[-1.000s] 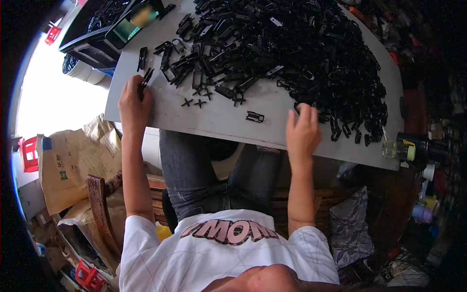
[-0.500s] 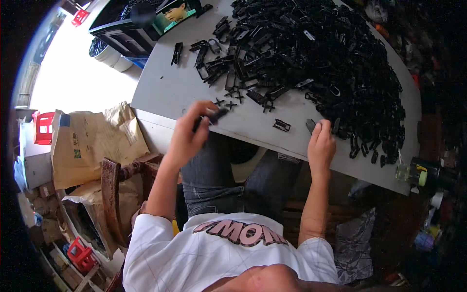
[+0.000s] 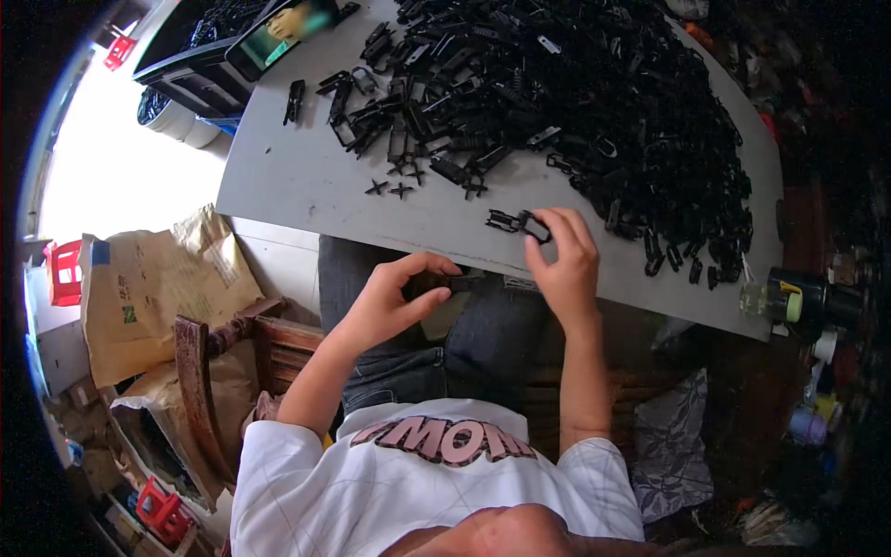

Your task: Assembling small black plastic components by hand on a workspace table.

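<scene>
Pinching a black clip (image 3: 516, 223) at the bench (image 3: 306, 186) edge, our right hand (image 3: 563, 260) could drop it; left hand (image 3: 394, 302) seemingly grips another part.

Left hand (image 3: 394, 302) hides its small black piece (image 3: 436, 283).

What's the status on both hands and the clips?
Left hand pinching a black clip over the lap. Right hand gripping a clip at the table edge. Pile behind, nothing blocking.
</scene>
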### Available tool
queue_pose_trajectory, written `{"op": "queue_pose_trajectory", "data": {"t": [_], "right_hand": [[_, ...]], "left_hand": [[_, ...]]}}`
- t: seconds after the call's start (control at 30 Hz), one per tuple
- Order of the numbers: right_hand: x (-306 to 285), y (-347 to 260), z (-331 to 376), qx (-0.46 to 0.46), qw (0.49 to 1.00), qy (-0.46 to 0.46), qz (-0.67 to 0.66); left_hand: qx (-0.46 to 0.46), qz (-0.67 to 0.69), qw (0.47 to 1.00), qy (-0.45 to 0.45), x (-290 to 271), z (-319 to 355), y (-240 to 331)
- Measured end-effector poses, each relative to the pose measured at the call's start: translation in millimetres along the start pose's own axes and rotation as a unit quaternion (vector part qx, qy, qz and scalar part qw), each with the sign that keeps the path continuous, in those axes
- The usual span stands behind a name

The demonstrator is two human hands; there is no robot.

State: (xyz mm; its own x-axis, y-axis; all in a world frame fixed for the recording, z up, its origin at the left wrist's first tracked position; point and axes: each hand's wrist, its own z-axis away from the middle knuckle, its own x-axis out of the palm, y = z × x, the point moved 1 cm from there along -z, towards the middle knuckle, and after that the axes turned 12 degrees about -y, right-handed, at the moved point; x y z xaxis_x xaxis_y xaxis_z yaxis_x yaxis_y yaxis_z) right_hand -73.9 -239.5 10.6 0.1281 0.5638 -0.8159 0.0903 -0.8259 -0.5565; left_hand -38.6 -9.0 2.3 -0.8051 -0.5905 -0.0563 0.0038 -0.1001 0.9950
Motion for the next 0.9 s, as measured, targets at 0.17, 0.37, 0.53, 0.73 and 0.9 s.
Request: {"op": "queue_pose_trajectory", "data": {"t": [0.17,0.37,0.53,0.73,0.9], "right_hand": [[13,-17,-11,-0.031,0.999,-0.011,0.043],[23,-15,-16,-0.012,0.996,-0.033,0.085],[16,-23,-10,-0.021,0.992,-0.1,-0.08],[12,-43,-3,-0.078,0.985,-0.132,-0.078],[8,-44,-1,-0.073,0.985,-0.141,-0.076]], "left_hand": [[-0.006,-0.035,0.999,-0.013,2,-1,3],[-0.004,-0.042,0.999,0.005,4,-4,2],[-0.05,-0.098,0.993,0.042,2,-8,-3],[-0.046,-0.104,0.993,0.044,4,-11,-5],[-0.039,-0.079,0.995,0.039,7,-12,-5]]}}
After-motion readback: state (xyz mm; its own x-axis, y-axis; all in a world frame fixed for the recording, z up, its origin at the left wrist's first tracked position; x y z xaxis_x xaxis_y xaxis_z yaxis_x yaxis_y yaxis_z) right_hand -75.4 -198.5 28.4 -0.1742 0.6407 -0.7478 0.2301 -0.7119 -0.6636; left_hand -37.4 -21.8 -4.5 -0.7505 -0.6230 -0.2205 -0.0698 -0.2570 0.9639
